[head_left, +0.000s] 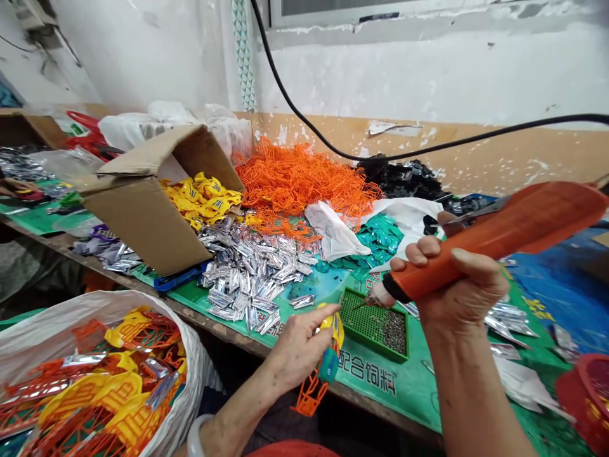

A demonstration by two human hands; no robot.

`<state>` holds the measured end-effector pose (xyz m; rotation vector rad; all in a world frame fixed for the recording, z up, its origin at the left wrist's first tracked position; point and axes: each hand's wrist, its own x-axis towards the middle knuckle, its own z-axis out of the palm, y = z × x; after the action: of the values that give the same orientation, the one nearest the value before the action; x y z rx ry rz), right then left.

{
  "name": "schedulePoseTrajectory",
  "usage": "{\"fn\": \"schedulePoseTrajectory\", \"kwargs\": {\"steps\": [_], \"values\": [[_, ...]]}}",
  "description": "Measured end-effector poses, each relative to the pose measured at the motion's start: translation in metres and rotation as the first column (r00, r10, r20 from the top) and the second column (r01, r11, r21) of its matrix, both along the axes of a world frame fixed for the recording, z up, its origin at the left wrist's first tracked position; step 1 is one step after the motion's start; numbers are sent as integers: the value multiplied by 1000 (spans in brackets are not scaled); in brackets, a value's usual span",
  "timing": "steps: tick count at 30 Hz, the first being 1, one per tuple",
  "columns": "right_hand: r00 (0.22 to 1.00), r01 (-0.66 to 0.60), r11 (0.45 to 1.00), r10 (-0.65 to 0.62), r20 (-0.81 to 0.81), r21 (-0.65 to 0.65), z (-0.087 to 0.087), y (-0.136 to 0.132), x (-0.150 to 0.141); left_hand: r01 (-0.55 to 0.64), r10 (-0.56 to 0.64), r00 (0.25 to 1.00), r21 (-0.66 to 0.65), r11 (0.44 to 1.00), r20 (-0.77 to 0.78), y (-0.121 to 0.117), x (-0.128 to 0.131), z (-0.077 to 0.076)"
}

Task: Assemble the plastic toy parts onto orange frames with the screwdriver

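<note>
Yellow-orange plastic lattice part (310, 397), teal-banded, pinched in L hand (302, 348) just left of green perforated screw tray (366, 324). Looks light, stiff; thin struts prob. fragile, so hold by yellow end. R hand (459, 289), well apart, clamped on orange elec. screwdriver (495, 247) above tray.

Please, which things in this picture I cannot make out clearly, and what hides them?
Head view:
Small parts in the green perforated tray: too small to identify.
Tip of the orange power screwdriver: thin and blurred.
Middle of the plastic piece: hidden by the left hand.
Inside of the cardboard box: hidden by its wall and flaps.
</note>
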<state>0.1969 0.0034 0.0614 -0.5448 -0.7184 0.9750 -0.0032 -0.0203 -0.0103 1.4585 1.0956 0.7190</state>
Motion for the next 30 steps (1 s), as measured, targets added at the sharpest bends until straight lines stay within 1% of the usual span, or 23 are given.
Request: {"fn": "schedulePoseTrajectory", "kwargs": {"steps": [2, 3, 7, 10, 14, 19, 24, 27, 30], "values": [[1000, -27, 1000, 28, -9, 14, 3, -1, 1, 52, -52, 999, -9, 999, 10, 1, 7, 2], [999, -37, 999, 37, -16, 21, 3, -2, 2, 60, -60, 998, -6, 998, 18, 2, 11, 3], [998, -59, 998, 60, -28, 39, 4, -4, 3, 53, -53, 997, 17, 998, 47, 4, 19, 8], [997, -75, 996, 76, -20, 47, 2, -4, 4, 64, -53, 989, -84, 994, 136, 5, 24, 9], [996, -92, 994, 93, -15, 57, 2, -3, 3, 87, -12, 957, -250, 964, 290, 7, 28, 3], [995, -102, 993, 103, -13, 54, 1, -4, 1, 81, 53, 939, -370, 926, 339, 7, 29, -5], [992, -126, 991, 127, -9, 51, -1, -4, 1, 38, 96, 938, -373, 927, 332, 7, 31, -4], [993, -117, 991, 117, 10, 63, -1, -4, 1, 13, 118, 939, -377, 926, 322, 7, 32, 0], [993, -116, 991, 115, 20, 60, -1, -5, 0, 3, 128, 938, -376, 927, 322, 6, 32, 0]]}}
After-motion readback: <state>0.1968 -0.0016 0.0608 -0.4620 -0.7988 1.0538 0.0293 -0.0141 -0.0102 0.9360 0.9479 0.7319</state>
